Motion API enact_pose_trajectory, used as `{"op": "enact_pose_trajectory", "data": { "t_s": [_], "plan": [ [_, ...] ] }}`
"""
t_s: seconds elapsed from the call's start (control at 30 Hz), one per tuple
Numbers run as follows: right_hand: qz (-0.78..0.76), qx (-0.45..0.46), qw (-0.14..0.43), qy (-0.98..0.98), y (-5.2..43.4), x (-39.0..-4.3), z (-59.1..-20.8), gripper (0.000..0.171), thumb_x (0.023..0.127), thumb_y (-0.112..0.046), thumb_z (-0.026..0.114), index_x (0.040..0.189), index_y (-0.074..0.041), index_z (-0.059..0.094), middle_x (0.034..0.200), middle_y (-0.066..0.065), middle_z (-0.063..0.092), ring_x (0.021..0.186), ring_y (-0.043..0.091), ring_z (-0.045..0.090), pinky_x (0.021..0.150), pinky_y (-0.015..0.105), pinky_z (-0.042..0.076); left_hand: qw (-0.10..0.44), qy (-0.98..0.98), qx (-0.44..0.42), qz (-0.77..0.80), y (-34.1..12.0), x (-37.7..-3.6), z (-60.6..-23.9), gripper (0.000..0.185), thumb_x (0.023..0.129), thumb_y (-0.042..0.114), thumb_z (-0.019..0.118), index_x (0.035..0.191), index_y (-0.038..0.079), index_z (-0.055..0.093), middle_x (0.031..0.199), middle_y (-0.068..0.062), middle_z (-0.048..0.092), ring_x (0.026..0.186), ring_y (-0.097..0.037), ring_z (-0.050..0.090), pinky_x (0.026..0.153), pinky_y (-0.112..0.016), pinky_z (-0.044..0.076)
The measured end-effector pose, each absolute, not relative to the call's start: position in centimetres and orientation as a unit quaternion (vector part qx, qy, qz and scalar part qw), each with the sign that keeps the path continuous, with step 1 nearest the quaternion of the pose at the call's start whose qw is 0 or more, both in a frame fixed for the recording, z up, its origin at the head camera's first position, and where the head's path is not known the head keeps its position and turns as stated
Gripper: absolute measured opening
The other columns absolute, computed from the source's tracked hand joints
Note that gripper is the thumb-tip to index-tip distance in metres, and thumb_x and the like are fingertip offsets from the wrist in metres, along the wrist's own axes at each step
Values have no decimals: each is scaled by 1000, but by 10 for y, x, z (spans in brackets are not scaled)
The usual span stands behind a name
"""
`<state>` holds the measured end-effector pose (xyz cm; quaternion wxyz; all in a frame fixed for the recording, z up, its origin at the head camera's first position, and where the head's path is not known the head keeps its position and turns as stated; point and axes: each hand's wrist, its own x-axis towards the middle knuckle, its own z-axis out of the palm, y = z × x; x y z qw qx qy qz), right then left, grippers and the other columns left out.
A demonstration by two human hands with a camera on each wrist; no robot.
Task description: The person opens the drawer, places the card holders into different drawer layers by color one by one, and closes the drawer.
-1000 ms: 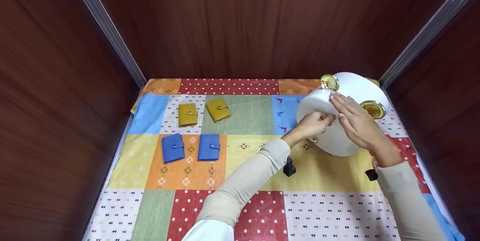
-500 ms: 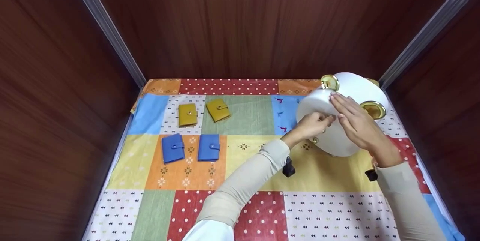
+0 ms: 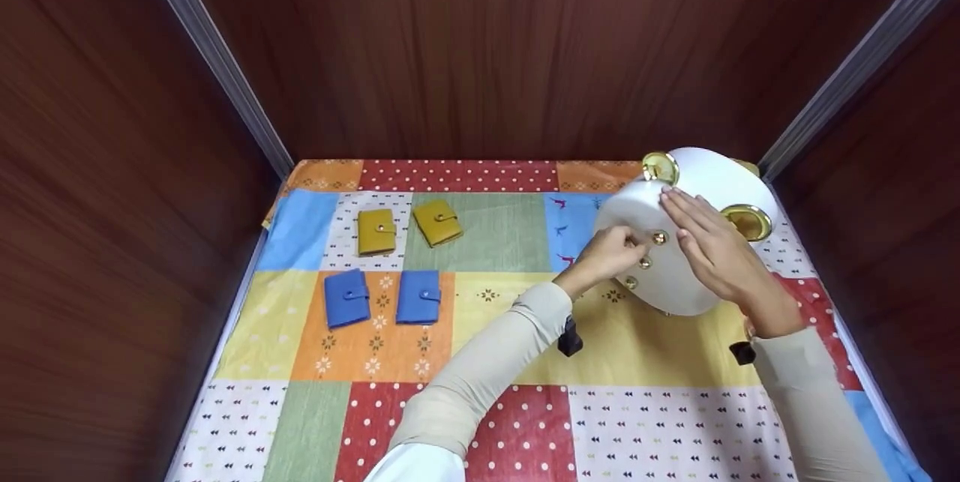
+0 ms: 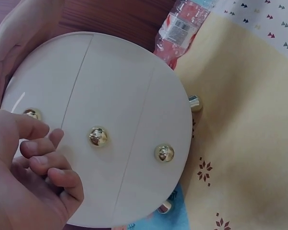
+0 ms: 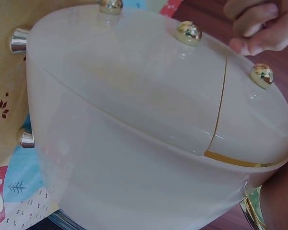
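Observation:
A white oval drawer box (image 3: 686,279) stands at the right of the table. Thin seams split its front into three sections, each with a round gold knob; a thin gold-coloured gap shows along the top section's edge in the right wrist view. My left hand (image 3: 611,253) hovers just left of the top knob (image 3: 660,238), its fingers loosely curled around nothing. In the right wrist view those fingers are apart from the top knob (image 5: 262,75). My right hand (image 3: 709,246) rests with straight fingers on the box's upper side.
Two mustard card wallets (image 3: 376,232) and two blue card wallets (image 3: 418,297) lie at the left on the patchwork tablecloth (image 3: 487,324). Gold round pieces (image 3: 746,223) stick out from the box. A clear plastic bottle (image 4: 180,31) appears in the left wrist view. Brown panels wall the table in.
My left hand has let go of the top knob and drawn slightly left, baring the knob. My right hand stays on the box.

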<state>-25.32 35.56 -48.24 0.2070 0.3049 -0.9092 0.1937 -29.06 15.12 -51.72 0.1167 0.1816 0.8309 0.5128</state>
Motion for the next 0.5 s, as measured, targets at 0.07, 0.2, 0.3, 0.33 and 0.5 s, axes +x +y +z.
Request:
{"op": "enact_pose_trajectory", "data": {
  "t_s": [0.07, 0.2, 0.3, 0.33, 0.5],
  "plan": [
    [194, 306, 209, -908, 356, -253, -482, 51, 108, -6, 44, 159, -5, 47, 166, 16, 46, 155, 38, 42, 135, 33, 15, 111, 845, 179, 491, 152, -290, -518, 23, 105, 30, 65, 102, 10, 76, 90, 1, 78, 70, -5, 64, 62, -17, 50],
    [195, 304, 208, -909, 356, -253, -482, 51, 109, -6, 44, 159, -6, 47, 166, 15, 45, 155, 38, 42, 135, 33, 15, 106, 871, 182, 443, 153, -290, -520, 30, 108, 37, 60, 100, 13, 75, 92, 1, 79, 71, -7, 68, 62, -19, 51],
    [195, 300, 205, -911, 356, -253, -482, 51, 109, -7, 44, 160, -6, 47, 167, 15, 45, 156, 36, 41, 135, 33, 14, 111, 880, 185, 424, 155, -290, -522, 32, 109, 39, 57, 104, 14, 76, 96, 0, 80, 75, -8, 70, 65, -21, 52],
    [194, 299, 204, -912, 356, -253, -482, 51, 109, -7, 44, 160, -7, 46, 167, 15, 45, 157, 36, 40, 135, 33, 14, 113, 881, 184, 421, 155, -290, -523, 32, 109, 39, 56, 104, 15, 75, 97, 1, 80, 75, -8, 70, 66, -21, 52],
    [193, 298, 198, -914, 357, -253, -483, 52, 109, -7, 44, 161, -7, 45, 168, 14, 44, 157, 34, 39, 135, 34, 14, 120, 886, 180, 409, 157, -289, -523, 34, 110, 41, 53, 104, 17, 76, 97, 3, 78, 75, -9, 69, 68, -23, 53]
  ]
}}
